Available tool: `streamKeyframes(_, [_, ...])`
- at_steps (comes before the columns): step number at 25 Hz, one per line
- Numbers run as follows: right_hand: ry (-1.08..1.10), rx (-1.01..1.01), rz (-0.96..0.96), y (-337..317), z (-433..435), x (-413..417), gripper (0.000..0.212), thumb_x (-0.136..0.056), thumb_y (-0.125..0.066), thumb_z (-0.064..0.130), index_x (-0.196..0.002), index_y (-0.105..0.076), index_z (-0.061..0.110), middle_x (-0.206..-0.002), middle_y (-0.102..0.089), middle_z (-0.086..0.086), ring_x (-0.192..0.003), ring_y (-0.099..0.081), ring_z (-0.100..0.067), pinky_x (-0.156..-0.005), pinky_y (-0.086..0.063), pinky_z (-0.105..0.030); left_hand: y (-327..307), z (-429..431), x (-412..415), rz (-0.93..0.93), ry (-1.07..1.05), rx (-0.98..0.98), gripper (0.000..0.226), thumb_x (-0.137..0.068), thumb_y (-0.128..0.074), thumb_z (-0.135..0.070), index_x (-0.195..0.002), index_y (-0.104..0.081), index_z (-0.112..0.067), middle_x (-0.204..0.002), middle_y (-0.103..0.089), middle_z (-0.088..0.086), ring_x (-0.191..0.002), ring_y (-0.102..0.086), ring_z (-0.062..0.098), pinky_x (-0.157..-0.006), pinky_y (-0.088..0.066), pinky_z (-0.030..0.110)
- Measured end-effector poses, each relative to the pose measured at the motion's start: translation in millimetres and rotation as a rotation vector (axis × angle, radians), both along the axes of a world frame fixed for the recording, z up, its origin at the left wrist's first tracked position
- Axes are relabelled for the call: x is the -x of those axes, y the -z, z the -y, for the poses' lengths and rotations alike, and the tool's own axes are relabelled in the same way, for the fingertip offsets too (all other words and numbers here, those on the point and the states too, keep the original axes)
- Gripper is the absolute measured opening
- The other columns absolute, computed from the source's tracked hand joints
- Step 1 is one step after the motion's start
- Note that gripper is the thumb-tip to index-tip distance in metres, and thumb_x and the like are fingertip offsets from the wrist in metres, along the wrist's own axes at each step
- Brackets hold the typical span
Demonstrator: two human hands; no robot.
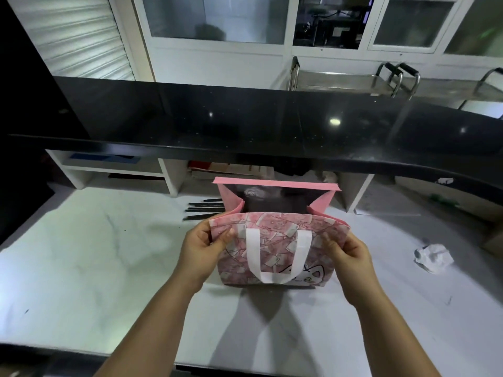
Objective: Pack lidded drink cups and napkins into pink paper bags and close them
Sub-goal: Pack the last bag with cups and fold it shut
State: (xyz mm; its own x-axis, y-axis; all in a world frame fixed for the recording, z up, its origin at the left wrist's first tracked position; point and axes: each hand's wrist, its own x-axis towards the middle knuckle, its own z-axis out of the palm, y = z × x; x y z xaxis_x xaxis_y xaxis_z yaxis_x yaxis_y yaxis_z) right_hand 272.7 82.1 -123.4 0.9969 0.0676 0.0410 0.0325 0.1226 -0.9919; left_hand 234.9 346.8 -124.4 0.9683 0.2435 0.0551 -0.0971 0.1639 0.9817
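Pink paper bag point(275, 248) stands on the counter between both hands: left hand point(201, 248) and right hand point(347, 253) each pinch its near top edge. Likely light, creasable; grip corners gently.

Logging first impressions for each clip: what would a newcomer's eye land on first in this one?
The pink bag, printed with a banknote pattern and standing open at the centre of the white counter, draws the eye first, with its white handle hanging down the near side. The left hand and right hand pinch the near panel's top corners. A crumpled white napkin lies to the right, and dark straws lie behind on the left.
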Motion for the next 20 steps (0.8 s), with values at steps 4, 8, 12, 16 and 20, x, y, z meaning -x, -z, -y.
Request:
streamKeyframes(4, [-0.008, -0.043, 0.024, -1, -14, 4, 0.021, -0.086, -0.057, 0.034, -0.096, -0.072, 0.024, -0.095, -0.074, 0.001, -0.086, -0.070, -0.012, -0.066, -0.055, -0.022, -5, -16, 1, 0.001, -0.110, -0.033, 0.028, -0.078, -0.071, -0.023, -0.106, -0.071, -0.019, -0.099, -0.075, 0.000, -0.093, -0.071, 0.018, -0.066, -0.056, 0.023])
streamKeyframes(8, [0.092, -0.033, 0.156, -7, -19, -2, 0.008, -0.087, -0.058, 0.031, -0.084, -0.064, 0.027, -0.079, -0.068, 0.013, -0.071, -0.064, -0.001, -0.059, -0.052, -0.016, -9, -24, 1, 0.065, -0.134, -0.058, 0.020, -0.082, -0.067, -0.022, -0.102, -0.064, -0.022, -0.093, -0.075, -0.001, -0.085, -0.072, 0.014, -0.061, -0.055, 0.020])
streamKeyframes(12, [0.134, 0.005, 0.158, -12, -24, -16, 0.007, -0.087, -0.062, 0.027, -0.080, -0.066, 0.029, -0.074, -0.067, 0.011, -0.066, -0.061, -0.002, -0.059, -0.051, -0.017, -10, -32, -14, 0.030, -0.163, -0.100, 0.011, -0.084, -0.068, -0.015, -0.088, -0.071, -0.025, -0.091, -0.075, -0.005, -0.086, -0.071, 0.013, -0.063, -0.055, 0.019])
streamKeyframes(16, [0.112, 0.109, 0.151, -15, -16, -37, 0.013, -0.085, -0.065, 0.030, -0.074, -0.065, 0.021, -0.126, -0.056, 0.014, -0.102, -0.061, -0.010, -0.074, -0.055, -0.034, -18, -49, -30, 0.092, -0.041, -0.229, 0.007, -0.074, -0.071, -0.023, -0.079, -0.074, -0.027, -0.138, -0.047, -0.026, -0.114, -0.050, -0.015, -0.074, -0.052, 0.011])
streamKeyframes(20, [-0.034, 0.100, 0.075, -24, -18, -59, 0.022, -0.089, -0.063, 0.022, -0.068, -0.062, 0.022, -0.139, -0.045, 0.030, -0.118, -0.056, -0.006, -0.074, -0.054, -0.023, -30, -59, -51, 0.041, 0.160, -0.195, 0.005, -0.071, -0.073, -0.023, -0.073, -0.075, -0.027, -0.138, -0.040, -0.032, -0.111, -0.050, -0.019, -0.075, -0.050, 0.010])
